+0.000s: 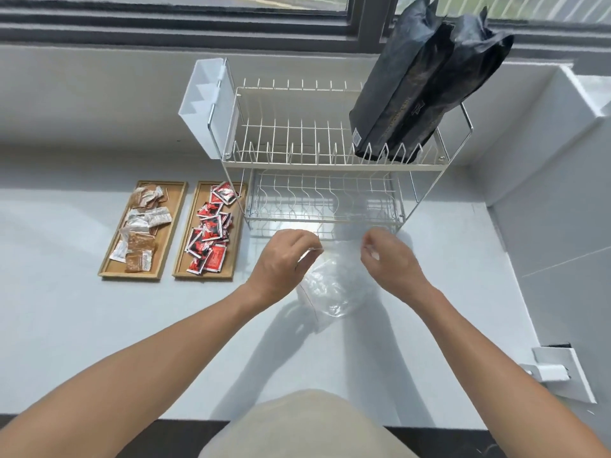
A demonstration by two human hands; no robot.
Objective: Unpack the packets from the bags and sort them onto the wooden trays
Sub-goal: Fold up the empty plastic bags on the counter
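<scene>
A clear plastic bag [334, 285] hangs in front of me above the white counter, and it looks empty. My left hand [284, 262] pinches its top edge on the left and my right hand [390, 256] pinches it on the right. Two wooden trays lie at the left. The left tray [172, 226] holds several brown and white packets [142, 226]. The right tray [185, 256] holds several red and black packets [211, 236].
A white two-tier wire dish rack [330, 166] stands just behind my hands, with a white cutlery holder [201, 104] on its left side. Two black bags [423, 81] stand on its top tier at the right. A white wall ledge [562, 160] bounds the counter's right.
</scene>
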